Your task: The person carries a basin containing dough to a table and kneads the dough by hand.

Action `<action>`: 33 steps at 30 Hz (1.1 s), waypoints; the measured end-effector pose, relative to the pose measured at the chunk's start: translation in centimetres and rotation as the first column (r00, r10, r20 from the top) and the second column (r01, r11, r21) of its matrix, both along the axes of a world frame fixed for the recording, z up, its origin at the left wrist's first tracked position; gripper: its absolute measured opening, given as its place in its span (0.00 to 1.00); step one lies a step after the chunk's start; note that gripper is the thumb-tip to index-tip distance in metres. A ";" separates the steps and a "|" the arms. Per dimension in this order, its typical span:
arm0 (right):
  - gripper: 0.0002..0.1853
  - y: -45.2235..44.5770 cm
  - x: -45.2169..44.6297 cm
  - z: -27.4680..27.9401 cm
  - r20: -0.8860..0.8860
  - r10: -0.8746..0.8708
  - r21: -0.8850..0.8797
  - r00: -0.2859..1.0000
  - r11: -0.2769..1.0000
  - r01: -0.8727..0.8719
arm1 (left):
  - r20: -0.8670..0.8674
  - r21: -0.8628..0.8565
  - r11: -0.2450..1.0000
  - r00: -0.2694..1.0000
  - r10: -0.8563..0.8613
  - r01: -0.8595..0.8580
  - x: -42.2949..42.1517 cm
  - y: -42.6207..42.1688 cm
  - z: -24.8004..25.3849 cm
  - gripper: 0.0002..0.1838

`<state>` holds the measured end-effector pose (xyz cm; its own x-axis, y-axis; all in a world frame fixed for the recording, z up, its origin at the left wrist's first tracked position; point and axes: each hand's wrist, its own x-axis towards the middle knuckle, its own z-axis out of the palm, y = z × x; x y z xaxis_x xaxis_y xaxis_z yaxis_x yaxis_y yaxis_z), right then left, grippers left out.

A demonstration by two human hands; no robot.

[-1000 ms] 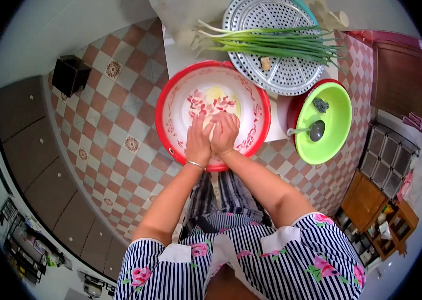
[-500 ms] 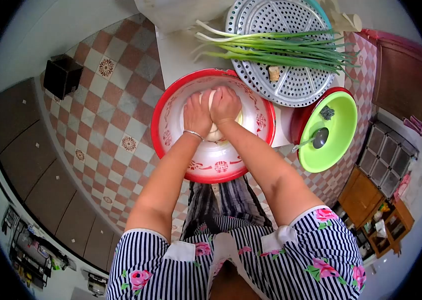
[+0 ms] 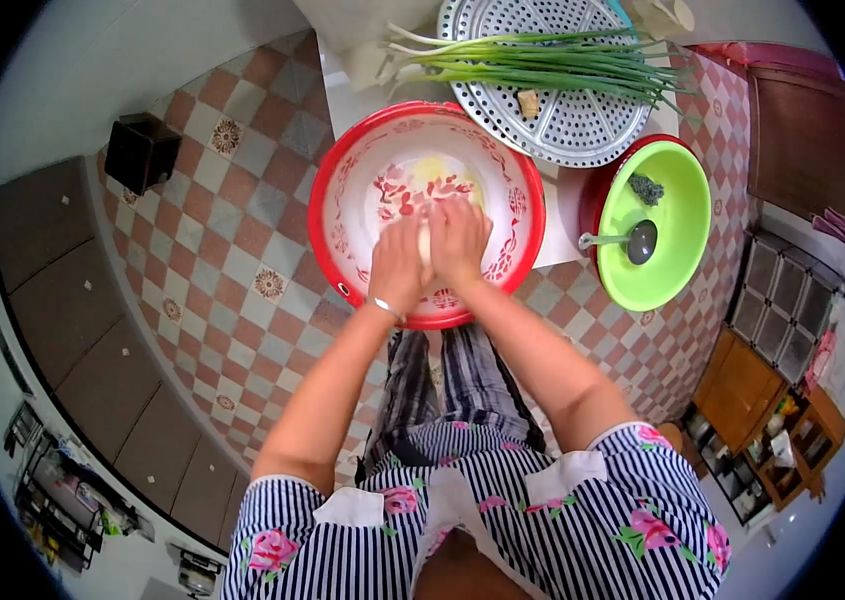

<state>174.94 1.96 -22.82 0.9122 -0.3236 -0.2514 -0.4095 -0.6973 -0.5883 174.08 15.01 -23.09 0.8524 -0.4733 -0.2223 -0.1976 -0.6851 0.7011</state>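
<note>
A white enamel basin point(image 3: 351, 175) with a red rim and red printed patterns stands in front of me. Both hands are inside it, toward the near side. My left hand point(image 3: 400, 262) and my right hand point(image 3: 458, 240) are side by side, fingers curled over a lump of pale dough point(image 3: 425, 246). Most of the dough is hidden under them; a strip shows between the hands. The far part of the basin's bottom is uncovered, showing its red pattern and a yellowish patch.
Behind the basin, a perforated metal steamer tray point(image 3: 583, 140) holds long scallions point(image 3: 543, 62) and a small beige chunk point(image 3: 529, 103). At right, a lime-green bowl point(image 3: 678, 270) holds a ladle point(image 3: 642, 242) and a steel scrubber point(image 3: 647, 188). A dark bin point(image 3: 143, 152) stands on the tiled floor.
Both hands have drawn the dough from the basin's middle toward its near side, uncovering the patterned bottom. The basin and surroundings sit a little higher in view.
</note>
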 end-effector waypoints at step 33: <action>0.23 -1.3 6.5 -4.3 -0.057 0.017 0.113 0.998 0.994 -0.010 | -0.032 0.065 0.993 0.995 0.099 -0.097 5.0 -1.5 -1.5 0.32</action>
<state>181.46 0.68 -27.07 0.8993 -0.2778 -0.3379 -0.4359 -0.6339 -0.6389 179.07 13.49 -24.61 0.8852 -0.3717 -0.2797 -0.1033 -0.7434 0.6608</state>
